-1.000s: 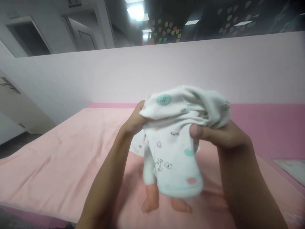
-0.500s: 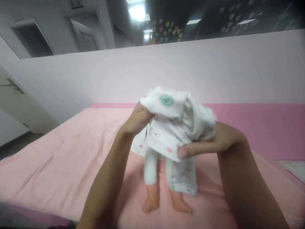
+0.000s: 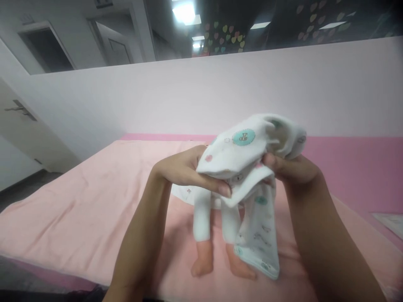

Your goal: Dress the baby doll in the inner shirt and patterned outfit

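Observation:
A white printed baby garment (image 3: pixel 241 153) with green and pink patches is held up in front of me, bunched between both hands. My left hand (image 3: pixel 192 170) grips its left side, thumb on top near the lower hem. On the right, my right hand (image 3: pixel 288 165) pinches the gathered cloth between thumb and fingers, and one printed part hangs down below it. Behind and beneath lies a doll (image 3: pixel 203 256) with white leggings and bare feet pointing toward me. The garment and my hands hide the doll's upper body. Another piece of white printed cloth (image 3: pixel 184 193) shows beside its legs.
The doll lies on a pink sheet (image 3: pixel 94 197) over a bed-like surface. Beyond it stands a white wall (image 3: pixel 195 96) with a pink lower band and windows above. A door (image 3: pixel 28 121) is at far left, and a flat pale item (image 3: pixel 388 222) at far right.
The garment has shifted right and turned, and its hanging part now swings lower and further right. My left thumb has come over onto the hem; my right thumb has moved up the cloth.

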`<action>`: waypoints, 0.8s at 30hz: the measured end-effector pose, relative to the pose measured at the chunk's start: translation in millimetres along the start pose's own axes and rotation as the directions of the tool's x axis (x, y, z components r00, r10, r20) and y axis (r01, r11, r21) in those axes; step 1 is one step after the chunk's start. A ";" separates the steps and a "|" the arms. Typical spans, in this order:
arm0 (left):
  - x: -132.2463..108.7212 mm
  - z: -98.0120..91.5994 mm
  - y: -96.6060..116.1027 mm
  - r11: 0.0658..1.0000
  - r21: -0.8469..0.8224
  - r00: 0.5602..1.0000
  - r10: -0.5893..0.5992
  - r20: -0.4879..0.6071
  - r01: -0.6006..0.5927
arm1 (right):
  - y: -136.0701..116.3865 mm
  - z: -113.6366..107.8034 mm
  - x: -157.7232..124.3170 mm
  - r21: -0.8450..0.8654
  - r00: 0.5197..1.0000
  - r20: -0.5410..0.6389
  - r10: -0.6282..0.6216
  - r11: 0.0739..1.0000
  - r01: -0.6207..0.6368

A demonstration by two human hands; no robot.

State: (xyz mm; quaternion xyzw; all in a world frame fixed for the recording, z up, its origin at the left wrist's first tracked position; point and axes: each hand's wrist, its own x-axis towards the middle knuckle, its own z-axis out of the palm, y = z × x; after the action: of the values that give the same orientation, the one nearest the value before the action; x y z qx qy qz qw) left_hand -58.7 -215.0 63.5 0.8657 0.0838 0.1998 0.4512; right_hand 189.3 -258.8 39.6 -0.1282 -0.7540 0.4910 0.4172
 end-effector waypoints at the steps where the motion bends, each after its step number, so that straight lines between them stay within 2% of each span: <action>1: 1.0 2.7 1.7 1.000 -0.016 1.000 -0.007 -0.022 0.007 | 2.0 -2.9 -0.4 0.006 0.999 -0.047 0.007 1.000 -0.007; 4: 1.7 10.7 4.3 0.995 -0.101 0.988 0.010 -0.154 -0.026 | 9.0 -12.0 -2.3 -0.011 0.988 -0.152 0.001 1.000 -0.003; 6: -2.8 15.6 6.3 0.988 -0.148 0.979 0.017 -0.203 -0.048 | 10.7 -15.3 -4.4 -0.040 0.986 -0.166 0.025 0.999 -0.032; 8: -12.8 21.5 10.6 0.986 -0.165 0.979 -0.020 -0.201 -0.014 | 8.0 -14.2 -8.1 -0.057 0.994 -0.085 0.064 0.996 -0.069; 10: -27.4 31.3 17.1 0.983 -0.175 0.977 -0.087 -0.195 0.052 | 1.5 -7.7 -13.5 -0.074 0.991 0.048 0.124 0.990 -0.120; 12: -44.5 48.3 23.7 0.974 -0.195 0.971 -0.150 -0.188 0.113 | -5.8 4.7 -20.7 -0.117 0.972 0.125 0.197 0.976 -0.182; 15: -70.0 90.6 26.2 0.950 -0.244 0.940 -0.250 -0.231 0.193 | -11.2 35.0 -34.2 -0.239 0.955 0.076 0.288 0.935 -0.263; 16: -77.8 108.1 23.7 0.939 -0.264 0.911 -0.294 -0.291 0.219 | -11.0 47.8 -39.3 -0.282 0.952 0.031 0.304 0.917 -0.283; 17: -85.2 126.4 19.5 0.925 -0.288 0.860 -0.345 -0.375 0.246 | -10.1 61.4 -44.6 -0.321 0.950 -0.019 0.313 0.897 -0.303; 20: -104.7 177.9 1.8 0.886 -0.363 0.633 -0.461 -0.622 0.288 | -5.6 102.6 -60.0 -0.403 0.938 -0.167 0.304 0.847 -0.346; 22: -115.5 203.5 -7.5 0.863 -0.410 0.484 -0.505 -0.715 0.296 | -2.6 125.1 -68.2 -0.427 0.924 -0.212 0.319 0.820 -0.381; 23: -120.1 212.7 -9.9 0.851 -0.420 0.433 -0.523 -0.734 0.317 | -1.2 133.8 -71.4 -0.430 0.909 -0.228 0.348 0.802 -0.415; 24: -124.3 219.7 -10.4 0.837 -0.421 0.402 -0.539 -0.740 0.349 | 0.3 140.7 -73.9 -0.429 0.889 -0.242 0.389 0.779 -0.458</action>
State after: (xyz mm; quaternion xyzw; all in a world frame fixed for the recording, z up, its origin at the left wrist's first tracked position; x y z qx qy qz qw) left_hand -78.4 -413.7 -91.2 0.5569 0.4962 0.4671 0.4748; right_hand 128.7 -392.3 -21.7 -0.4268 -0.7711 0.3622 0.3035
